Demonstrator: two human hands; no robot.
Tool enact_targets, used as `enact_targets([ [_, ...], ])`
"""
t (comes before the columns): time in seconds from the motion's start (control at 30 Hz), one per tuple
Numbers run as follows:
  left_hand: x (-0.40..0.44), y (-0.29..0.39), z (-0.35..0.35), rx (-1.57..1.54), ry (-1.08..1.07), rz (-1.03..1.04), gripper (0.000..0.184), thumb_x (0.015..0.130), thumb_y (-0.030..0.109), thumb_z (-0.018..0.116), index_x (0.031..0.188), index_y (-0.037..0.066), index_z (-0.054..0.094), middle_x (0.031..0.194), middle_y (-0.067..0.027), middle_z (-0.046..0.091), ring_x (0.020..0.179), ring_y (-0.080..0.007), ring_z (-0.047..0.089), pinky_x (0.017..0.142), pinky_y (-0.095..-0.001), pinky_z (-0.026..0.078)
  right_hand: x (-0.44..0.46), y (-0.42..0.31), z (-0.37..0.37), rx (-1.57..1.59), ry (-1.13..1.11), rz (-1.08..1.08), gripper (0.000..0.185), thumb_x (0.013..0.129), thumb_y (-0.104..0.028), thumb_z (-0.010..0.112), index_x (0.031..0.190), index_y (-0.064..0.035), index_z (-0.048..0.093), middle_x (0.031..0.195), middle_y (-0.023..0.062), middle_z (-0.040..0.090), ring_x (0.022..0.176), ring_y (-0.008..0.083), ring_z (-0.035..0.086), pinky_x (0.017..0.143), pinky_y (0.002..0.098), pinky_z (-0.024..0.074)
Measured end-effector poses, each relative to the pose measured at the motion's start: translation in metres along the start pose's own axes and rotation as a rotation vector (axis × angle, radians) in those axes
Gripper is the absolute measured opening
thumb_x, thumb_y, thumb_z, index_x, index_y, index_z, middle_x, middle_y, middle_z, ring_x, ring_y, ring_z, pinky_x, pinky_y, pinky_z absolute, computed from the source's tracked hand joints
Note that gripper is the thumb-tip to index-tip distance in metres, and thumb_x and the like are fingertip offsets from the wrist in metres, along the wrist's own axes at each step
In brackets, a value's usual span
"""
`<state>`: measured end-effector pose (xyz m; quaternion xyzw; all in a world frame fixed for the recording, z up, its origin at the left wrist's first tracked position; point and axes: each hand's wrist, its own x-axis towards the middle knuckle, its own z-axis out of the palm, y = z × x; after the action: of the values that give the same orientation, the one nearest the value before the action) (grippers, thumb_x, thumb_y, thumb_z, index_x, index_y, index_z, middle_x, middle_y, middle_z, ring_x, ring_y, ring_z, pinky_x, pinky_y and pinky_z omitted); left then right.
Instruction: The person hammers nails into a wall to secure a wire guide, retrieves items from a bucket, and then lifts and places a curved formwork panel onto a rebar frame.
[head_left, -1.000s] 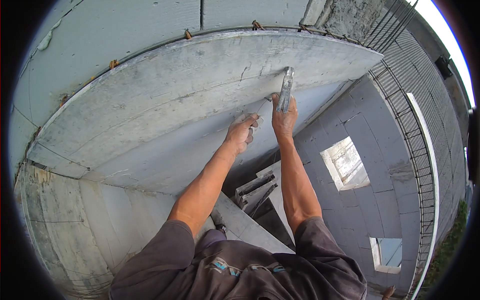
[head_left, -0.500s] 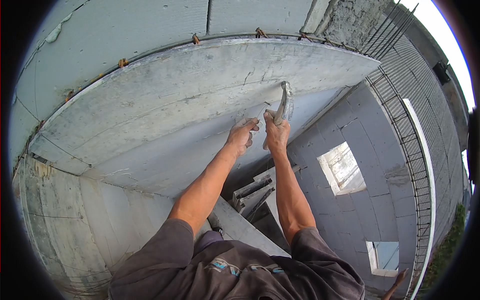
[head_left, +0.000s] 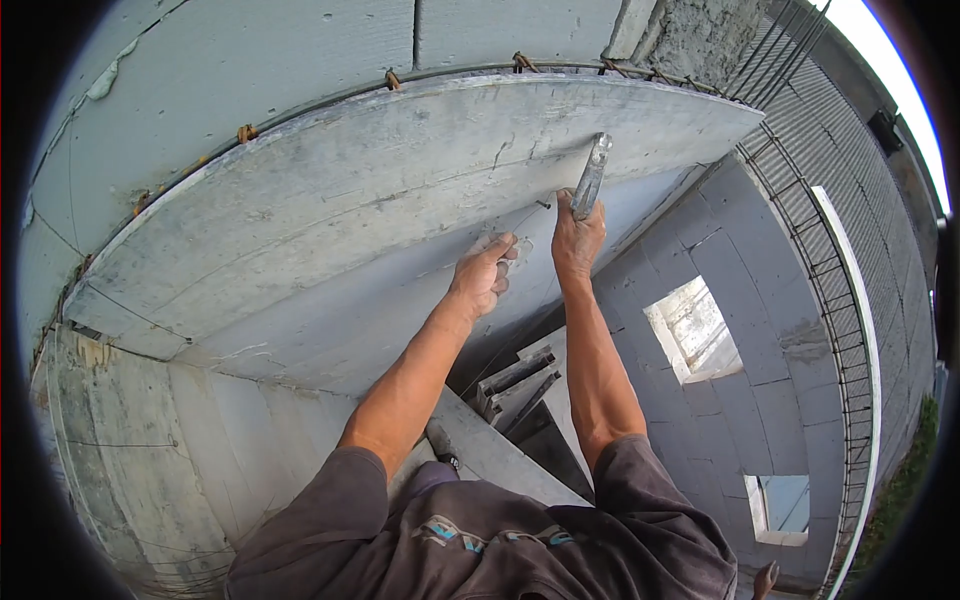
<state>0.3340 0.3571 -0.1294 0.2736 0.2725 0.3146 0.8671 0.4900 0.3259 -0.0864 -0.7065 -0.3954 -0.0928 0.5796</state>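
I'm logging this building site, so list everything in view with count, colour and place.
Hammer: 1, grey metal head, in the right hand
Nail: 1, dark, sticking out just left of the right hand
Thin wire: 1, colour unclear, between nail and left hand
Board: 1, mottled grey, upper centre
Rusty ties: several, brown, along the board's upper edge
Rods: several, dark, top right
Block wall: 1, grey, right, with two openings
Greenery: one patch, green, lower right
Another person's hand: 1, bottom right
Shirt: 1, dark, bottom centre
Own hands: 2, bare, centre
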Motion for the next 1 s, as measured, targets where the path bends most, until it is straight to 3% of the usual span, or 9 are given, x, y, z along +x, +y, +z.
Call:
enact_targets([
  [0.07,0.002,-0.002,0.0,-0.074,-0.022,-0.017,0.03,0.092,0.032,0.072,0.111,0.011,0.06,0.089,0.0032,0.053,0.05,-0.0028,0.033,0.042,-0.0196,0.027,-0.009,-0.014,-0.007,0.153,-0.06,0.038,0.019,0.092,-0.02,0.072,0.092,-0.0014,0.068,0.084,0.0128,0.061,0.076,0.0284,0.06,0.072,0.0393,0.0475],
  [0.17,0.0,-0.001,0.006,-0.257,-0.049,-0.063,0.027,0.092,0.03,0.073,0.109,0.012,0.061,0.085,0.0042,0.054,0.049,-0.0032,0.034,0.042,-0.0196,0.027,-0.035,-0.002,-0.024,0.138,-0.278,-0.06,0.019,0.091,-0.019,0.072,0.093,-0.0005,0.068,0.08,0.01,0.061,0.072,0.0235,0.057,0.07,0.0372,0.0471],
  [0.3,-0.009,0.011,0.025,-0.309,-0.136,-0.046,0.025,0.092,0.029,0.074,0.105,0.012,0.062,0.081,0.0055,0.054,0.048,-0.0031,0.034,0.042,-0.0198,0.027,-0.05,0.041,-0.032,-0.025,-0.209,-0.074,0.023,0.091,-0.02,0.072,0.099,0.0016,0.069,0.077,0.0043,0.064,0.072,0.0132,0.052,0.069,0.032,0.0459],
  [0.4,-0.013,0.015,0.032,-0.245,-0.137,-0.047,0.026,0.091,0.03,0.074,0.106,0.012,0.062,0.082,0.0058,0.055,0.048,-0.003,0.034,0.043,-0.02,0.026,-0.038,0.043,-0.033,0.129,-0.076,0.271,0.019,0.089,-0.019,0.072,0.096,-0.0022,0.068,0.077,0.0109,0.062,0.071,0.0224,0.057,0.07,0.0372,0.0477],
  [0.43,-0.015,0.017,0.032,-0.232,-0.11,-0.046,0.026,0.091,0.03,0.074,0.106,0.012,0.062,0.082,0.0058,0.055,0.048,-0.003,0.034,0.043,-0.0201,0.026,-0.035,0.044,-0.038,0.166,-0.02,0.25,0.023,0.089,-0.021,0.074,0.099,-0.0007,0.07,0.077,0.0062,0.065,0.071,0.0145,0.054,0.069,0.0342,0.0471],
  [0.53,-0.016,0.026,0.037,-0.178,-0.078,-0.007,0.029,0.09,0.031,0.075,0.108,0.012,0.062,0.082,0.0062,0.055,0.049,-0.0031,0.034,0.044,-0.0201,0.026,-0.033,0.045,-0.063,0.25,-0.118,0.394,0.027,0.09,-0.023,0.075,0.102,0.0004,0.071,0.078,0.0026,0.065,0.071,0.0105,0.054,0.067,0.0309,0.0466],
  [0.67,-0.013,0.03,0.077,-0.115,-0.063,0.046,0.031,0.09,0.033,0.076,0.109,0.013,0.063,0.081,0.007,0.054,0.052,-0.0031,0.035,0.046,-0.0199,0.026,-0.029,0.045,-0.059,0.196,-0.052,0.249,0.024,0.089,-0.02,0.074,0.102,-0.0001,0.071,0.071,-0.0014,0.06,0.063,0.0069,0.05,0.06,0.0265,0.0433],
  [0.9,-0.053,0.047,0.084,-0.246,-0.257,0.066,0.018,0.096,0.03,0.068,0.104,0.016,0.061,0.093,0.0032,0.063,0.056,-0.0028,0.038,0.048,-0.0187,0.031,0.0,-0.01,-0.12,0.438,-0.2,0.343,0.025,0.091,-0.022,0.075,0.105,-0.0017,0.071,0.074,-0.0019,0.058,0.064,0.0063,0.049,0.059,0.0235,0.0409],
  [1.0,-0.08,0.046,0.094,-0.293,-0.183,0.017,0.015,0.1,0.031,0.062,0.103,0.017,0.059,0.096,-0.0013,0.065,0.056,-0.0032,0.039,0.048,-0.0185,0.032,-0.014,-0.028,-0.146,0.286,-0.079,0.133,0.024,0.091,-0.022,0.074,0.104,-0.0023,0.072,0.074,-0.0015,0.058,0.064,0.0064,0.05,0.059,0.0239,0.0413],
])
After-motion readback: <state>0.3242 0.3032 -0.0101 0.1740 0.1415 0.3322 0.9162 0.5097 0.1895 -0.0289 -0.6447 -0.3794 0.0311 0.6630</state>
